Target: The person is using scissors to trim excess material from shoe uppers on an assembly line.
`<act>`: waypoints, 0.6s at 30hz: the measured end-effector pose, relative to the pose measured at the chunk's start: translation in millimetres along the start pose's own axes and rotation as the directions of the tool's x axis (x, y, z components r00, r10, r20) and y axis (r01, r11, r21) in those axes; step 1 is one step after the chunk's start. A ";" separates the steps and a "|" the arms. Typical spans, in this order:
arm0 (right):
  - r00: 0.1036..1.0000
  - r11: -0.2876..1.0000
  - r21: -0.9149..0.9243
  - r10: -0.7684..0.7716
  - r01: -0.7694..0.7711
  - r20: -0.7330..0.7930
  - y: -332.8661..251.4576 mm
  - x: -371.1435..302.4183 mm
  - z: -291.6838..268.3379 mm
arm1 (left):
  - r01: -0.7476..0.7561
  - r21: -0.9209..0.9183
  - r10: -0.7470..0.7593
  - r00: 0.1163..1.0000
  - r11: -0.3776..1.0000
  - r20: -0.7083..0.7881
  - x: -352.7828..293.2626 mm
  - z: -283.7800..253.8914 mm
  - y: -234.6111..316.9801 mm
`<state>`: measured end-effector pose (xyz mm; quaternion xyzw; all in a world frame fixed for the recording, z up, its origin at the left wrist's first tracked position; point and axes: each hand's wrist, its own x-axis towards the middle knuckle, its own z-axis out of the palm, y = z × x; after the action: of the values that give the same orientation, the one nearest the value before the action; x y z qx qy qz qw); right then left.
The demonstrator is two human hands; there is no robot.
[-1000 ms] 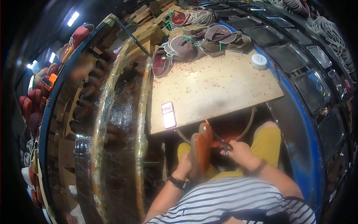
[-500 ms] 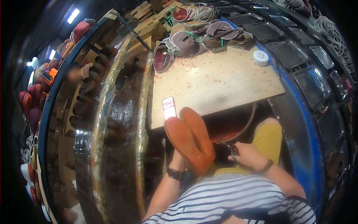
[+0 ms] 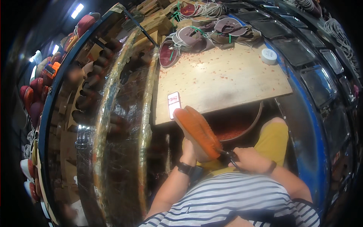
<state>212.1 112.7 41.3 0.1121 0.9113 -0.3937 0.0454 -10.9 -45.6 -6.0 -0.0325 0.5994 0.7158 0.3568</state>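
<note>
Head view: near the lower middle of the frame my right hand (image 3: pixel 249 160) is closed round the handles of a pair of dark scissors (image 3: pixel 229 153), which point left toward the lower end of a pair of orange soles (image 3: pixel 206 137). My left hand (image 3: pixel 190 152) is wrapped round that pair from behind and below, so the two soles stand tilted, facing up and to the right, in front of my body. The blades are dark and small against the shadow, so I cannot tell whether they are open or touching the rim. I judge the step in hand to be trimming along the sole edge; the next move seems to call for a firm left grip and the blades kept close along that rim, without nicking the sole. Just above, in the picture, the tips of the soles overlap the phone (image 3: pixel 174 104) on the pale board (image 3: pixel 227 90), which is strewn with orange bits. To the right of the soles, under the board's near edge, sits a round basin (image 3: pixel 259 117) with orange scraps (image 3: pixel 231 135) in it. Farther out, a heap of shoes (image 3: pixel 191 36) fills the top middle, with a white tub (image 3: pixel 269 56) at upper right.
</note>
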 end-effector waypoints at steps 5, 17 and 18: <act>0.992 0.994 0.000 0.110 -0.110 -0.058 9.6 0.6 -4.2 | 0.062 0.169 -0.053 0.997 0.984 -0.057 6.4 5.4 6.8; 0.758 0.905 -0.081 0.297 -0.417 -0.581 86.4 -39.8 -20.7 | -0.574 0.755 -0.184 0.818 -0.318 0.545 -24.2 56.8 1.6; 0.736 0.878 -0.096 0.329 -0.469 -0.591 85.4 -41.8 -23.1 | -0.680 0.668 -0.062 0.713 -0.303 0.698 -23.5 47.4 -6.0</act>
<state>273.3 179.3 3.9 0.4097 0.8784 -0.2115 -0.1254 27.9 -14.8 13.4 0.6002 0.7830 0.0430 0.1576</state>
